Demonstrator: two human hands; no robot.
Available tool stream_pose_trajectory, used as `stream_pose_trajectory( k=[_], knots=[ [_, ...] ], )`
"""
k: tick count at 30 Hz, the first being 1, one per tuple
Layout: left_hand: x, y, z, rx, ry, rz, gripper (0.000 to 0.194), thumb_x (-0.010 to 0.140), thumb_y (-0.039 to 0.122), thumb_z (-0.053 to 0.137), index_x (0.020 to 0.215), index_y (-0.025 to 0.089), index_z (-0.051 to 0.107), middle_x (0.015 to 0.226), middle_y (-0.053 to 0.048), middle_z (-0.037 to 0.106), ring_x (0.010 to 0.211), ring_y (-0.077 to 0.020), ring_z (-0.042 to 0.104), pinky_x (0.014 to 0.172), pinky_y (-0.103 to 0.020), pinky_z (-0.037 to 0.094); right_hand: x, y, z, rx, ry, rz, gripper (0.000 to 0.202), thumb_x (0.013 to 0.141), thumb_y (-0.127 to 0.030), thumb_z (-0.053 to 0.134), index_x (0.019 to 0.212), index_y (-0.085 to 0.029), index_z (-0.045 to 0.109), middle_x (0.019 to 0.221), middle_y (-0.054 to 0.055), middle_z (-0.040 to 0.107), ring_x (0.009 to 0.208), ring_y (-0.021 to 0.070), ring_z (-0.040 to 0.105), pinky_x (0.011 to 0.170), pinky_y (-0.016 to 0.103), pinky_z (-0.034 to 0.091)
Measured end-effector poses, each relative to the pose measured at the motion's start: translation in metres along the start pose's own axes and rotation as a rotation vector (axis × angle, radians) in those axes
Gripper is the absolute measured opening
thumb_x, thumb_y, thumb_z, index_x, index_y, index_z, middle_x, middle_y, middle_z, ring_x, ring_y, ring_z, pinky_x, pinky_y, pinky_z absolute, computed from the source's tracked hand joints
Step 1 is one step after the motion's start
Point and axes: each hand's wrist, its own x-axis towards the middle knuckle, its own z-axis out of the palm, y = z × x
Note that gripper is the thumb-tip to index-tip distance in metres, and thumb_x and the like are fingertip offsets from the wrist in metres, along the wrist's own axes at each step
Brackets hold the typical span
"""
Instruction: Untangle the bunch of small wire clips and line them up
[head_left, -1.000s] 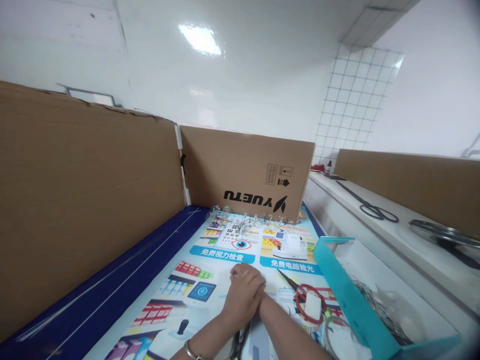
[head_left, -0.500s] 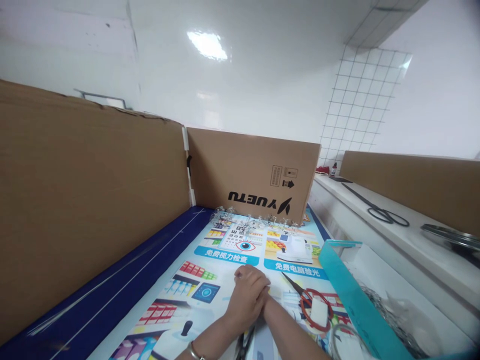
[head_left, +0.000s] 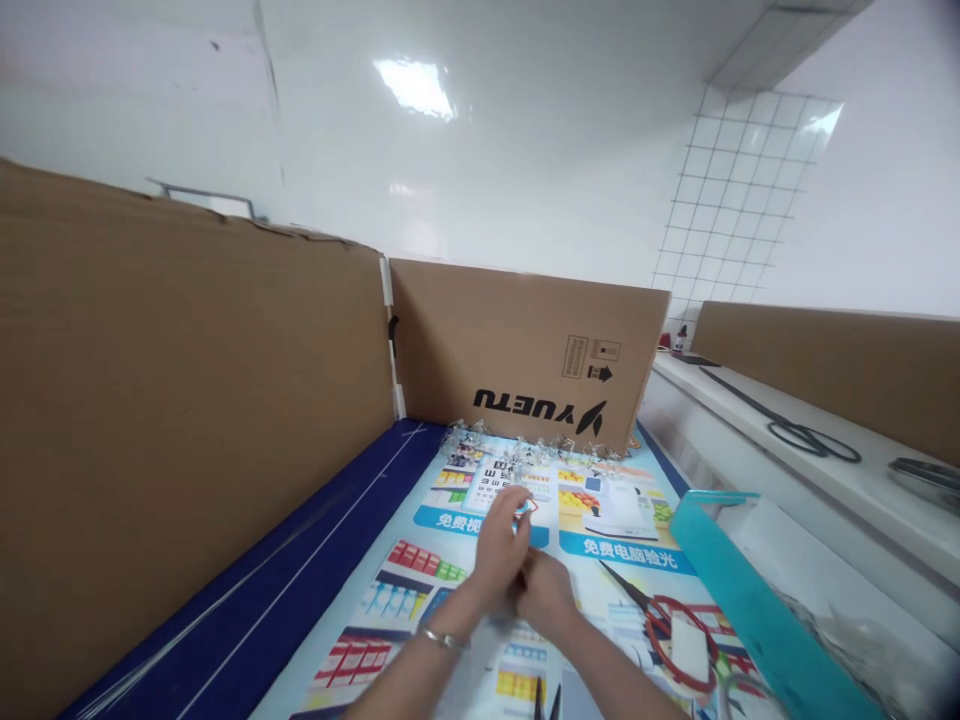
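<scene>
Browns, blues and a splash of red

Plain brown cardboard panel with black lettering; printed poster mat in light blue with multicoloured pictures; navy table edge; red-handled scissors; teal tray.

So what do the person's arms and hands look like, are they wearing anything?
Both forearms are bare, with no sleeves in view and no gloves. The left hand has a thin silver bangle round its wrist. The right hand shows nothing on its wrist. Any rings are too small to tell.
</scene>
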Motion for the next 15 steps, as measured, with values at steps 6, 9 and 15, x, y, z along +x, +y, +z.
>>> stream_pose_trajectory(
  k=[6, 9, 15],
  knots=[
    [0.069, -0.086, -0.009, 0.079, -0.036, -0.064, 0.066, 0.064, 0.002, 0.053, 0.125, 0.021, 0.038, 0.14, -0.009, 0.024, 0.131, -0.0285, 0.019, 0.107, -0.045, 0.02, 0.004, 0.003, 0.006, 0.056, -0.001, -0.049, 0.016, 0.077, -0.022, 0.047, 0.085, -0.025, 0.061, 0.081, -0.001, 0.063, 0.077, 0.0136, 0.057, 0.064, 0.021, 0.033],
    [0.087, -0.112, 0.005, 0.098, -0.115, -0.061, 0.075, 0.056, -0.004, 0.054, 0.125, 0.022, 0.04, 0.141, -0.008, 0.025, 0.13, -0.0289, 0.021, 0.105, -0.044, 0.022, 0.004, 0.005, 0.008, 0.071, 0.006, -0.058, 0.014, 0.077, -0.021, 0.048, 0.083, -0.025, 0.06, 0.08, -0.001, 0.062, 0.077, 0.0139, 0.056, 0.065, 0.022, 0.032],
    [0.094, -0.141, 0.027, 0.111, -0.193, -0.08, 0.065, 0.056, -0.003, 0.056, 0.116, 0.02, 0.048, 0.122, -0.009, 0.045, 0.117, -0.0246, 0.039, 0.099, -0.038, 0.031, 0.005, 0.005, 0.01, 0.065, 0.013, -0.065, 0.012, 0.078, -0.022, 0.048, 0.082, -0.025, 0.058, 0.081, -0.002, 0.062, 0.077, 0.0142, 0.055, 0.064, 0.022, 0.031]
  ],
)
